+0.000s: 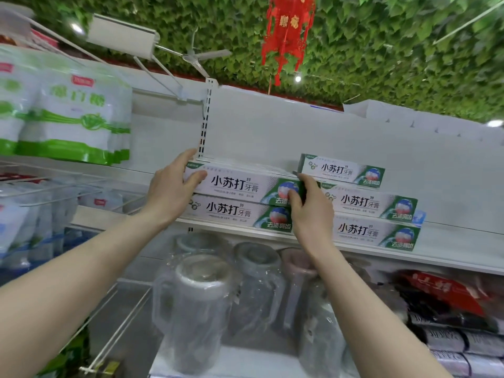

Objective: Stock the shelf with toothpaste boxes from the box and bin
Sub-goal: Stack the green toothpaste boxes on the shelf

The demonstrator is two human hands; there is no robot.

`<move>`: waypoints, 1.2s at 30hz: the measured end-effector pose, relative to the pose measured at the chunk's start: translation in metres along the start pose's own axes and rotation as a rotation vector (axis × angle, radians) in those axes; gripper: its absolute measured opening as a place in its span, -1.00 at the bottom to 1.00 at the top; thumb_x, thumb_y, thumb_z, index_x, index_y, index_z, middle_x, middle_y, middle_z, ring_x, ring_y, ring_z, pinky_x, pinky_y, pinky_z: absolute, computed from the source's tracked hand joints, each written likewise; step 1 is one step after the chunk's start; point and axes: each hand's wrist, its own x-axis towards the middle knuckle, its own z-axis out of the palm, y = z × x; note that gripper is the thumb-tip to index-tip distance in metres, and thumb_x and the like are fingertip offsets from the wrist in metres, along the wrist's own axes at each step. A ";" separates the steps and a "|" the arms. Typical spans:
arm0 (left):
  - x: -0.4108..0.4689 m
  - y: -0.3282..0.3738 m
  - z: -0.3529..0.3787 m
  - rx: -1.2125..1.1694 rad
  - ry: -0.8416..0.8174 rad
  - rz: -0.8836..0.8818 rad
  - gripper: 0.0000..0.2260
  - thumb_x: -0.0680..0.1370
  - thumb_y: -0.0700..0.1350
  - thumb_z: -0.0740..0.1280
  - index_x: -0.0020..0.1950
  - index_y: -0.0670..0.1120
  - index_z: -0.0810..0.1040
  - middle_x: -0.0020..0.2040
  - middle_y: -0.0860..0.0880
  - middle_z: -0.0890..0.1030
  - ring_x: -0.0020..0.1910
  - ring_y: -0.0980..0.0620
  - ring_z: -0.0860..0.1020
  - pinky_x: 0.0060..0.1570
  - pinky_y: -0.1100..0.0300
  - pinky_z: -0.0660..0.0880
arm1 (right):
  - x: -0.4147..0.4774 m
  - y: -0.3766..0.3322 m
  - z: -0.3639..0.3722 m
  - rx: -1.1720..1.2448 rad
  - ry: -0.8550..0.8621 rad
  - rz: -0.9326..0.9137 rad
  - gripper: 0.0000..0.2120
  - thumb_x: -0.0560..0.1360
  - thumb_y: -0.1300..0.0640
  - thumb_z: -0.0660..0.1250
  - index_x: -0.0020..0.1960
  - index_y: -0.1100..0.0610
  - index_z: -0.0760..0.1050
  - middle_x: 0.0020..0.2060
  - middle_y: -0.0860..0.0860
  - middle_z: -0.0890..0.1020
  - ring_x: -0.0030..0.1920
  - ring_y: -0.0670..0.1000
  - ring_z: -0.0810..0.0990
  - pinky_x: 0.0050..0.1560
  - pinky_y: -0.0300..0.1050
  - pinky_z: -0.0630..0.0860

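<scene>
Fingers (195, 178) of left hand (170, 192) and right hand (311, 211) pinch ends of toothpaste box (240, 186).

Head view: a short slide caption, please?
Left hand and right hand hold a toothpaste box atop a second box on a white shelf.

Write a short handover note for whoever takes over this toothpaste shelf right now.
Left hand grips the left end of the top toothpaste box; right hand grips its right end.
That box sits on one more in the left stack; the right stack is three high.
Left: let go, fill the bare shelf to the right. Supply box and bin are out of view.
</scene>
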 end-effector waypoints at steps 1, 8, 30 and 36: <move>0.000 -0.001 0.001 0.006 -0.008 -0.006 -0.49 0.60 0.03 0.28 0.52 0.02 0.24 0.39 -0.07 0.48 0.32 -0.16 0.45 0.25 0.02 0.37 | -0.002 -0.002 0.002 -0.004 0.013 0.017 -0.61 0.62 0.13 0.21 0.44 0.05 0.36 0.17 -0.01 0.61 0.04 -0.02 0.55 0.04 -0.16 0.38; 0.007 -0.003 0.006 -0.059 -0.167 -0.161 -0.35 0.63 0.10 0.16 0.60 -0.09 -0.08 0.53 -0.15 0.23 0.49 -0.18 0.22 0.39 0.01 0.20 | -0.004 -0.003 0.016 0.179 -0.078 0.149 -0.59 0.65 0.10 0.11 0.48 0.04 0.15 -0.10 -0.05 0.63 -0.35 -0.04 0.69 -0.13 -0.08 0.61; 0.008 0.000 0.015 -0.030 0.026 0.017 -0.59 0.63 -0.17 0.23 0.48 -0.08 0.31 0.39 -0.07 0.46 0.35 -0.12 0.41 0.28 0.09 0.30 | 0.007 -0.002 0.047 0.144 -0.021 0.236 -0.53 0.59 0.03 0.11 0.47 -0.07 0.08 0.19 0.02 0.52 -0.05 0.21 0.65 -0.06 0.18 0.62; 0.005 0.017 0.022 0.292 0.075 0.299 -0.57 0.53 -0.36 0.31 0.40 -0.17 0.45 0.48 -0.20 0.33 0.52 -0.22 0.12 0.48 -0.09 0.14 | 0.001 -0.011 0.009 0.146 -0.033 0.152 -0.39 0.62 0.25 0.17 0.59 0.02 0.01 0.44 -0.07 0.27 -0.04 -0.20 0.58 -0.27 -0.45 0.54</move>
